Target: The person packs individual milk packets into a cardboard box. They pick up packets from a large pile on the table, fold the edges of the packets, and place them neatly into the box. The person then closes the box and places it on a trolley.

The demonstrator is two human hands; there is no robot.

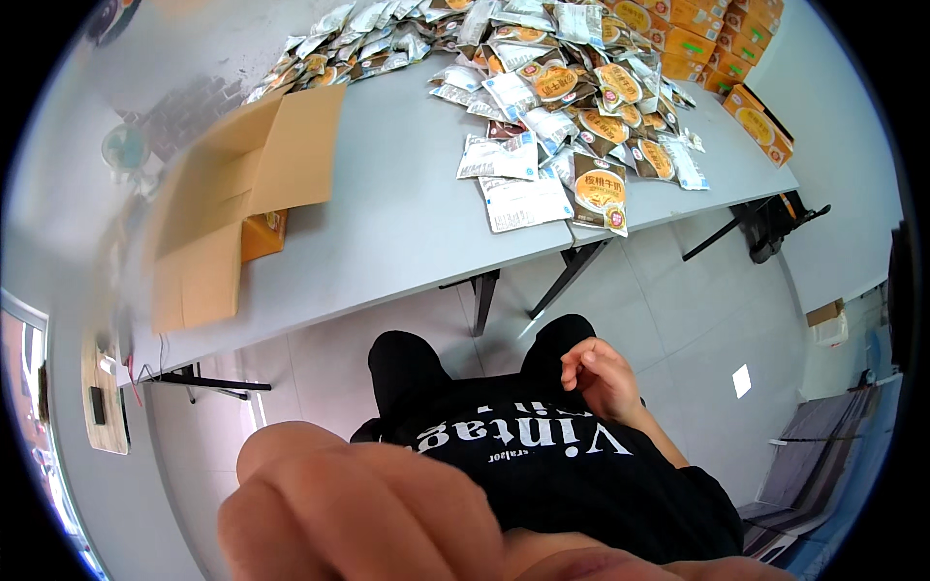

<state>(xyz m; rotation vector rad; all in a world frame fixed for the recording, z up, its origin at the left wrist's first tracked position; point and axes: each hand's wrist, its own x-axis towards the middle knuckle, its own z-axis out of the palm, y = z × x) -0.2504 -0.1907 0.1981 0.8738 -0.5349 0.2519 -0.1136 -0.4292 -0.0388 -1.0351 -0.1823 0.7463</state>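
Observation:
My left hand (339,513) looms large and blurred at the lower left, very near the camera, its fingers bent and pressed together. Whatever those fingers hold, if anything, is hidden. Over my right thigh, away from the table, my right hand (608,380) hovers with loosely curled fingers and no visible object in it. The grey table (387,194) lies in front of my knees. On it, many brown and white sachets (600,194) are heaped at the far side, the nearest ones close to the front edge. An open cardboard box (281,160) stands at the left.
Orange cartons (683,44) are stacked at the back right, and a single orange carton (759,124) sits at the table's right end. Inside the cardboard box an orange carton (263,235) shows. A black bag (765,228) hangs below the right end. Table legs (484,300) stand before my knees.

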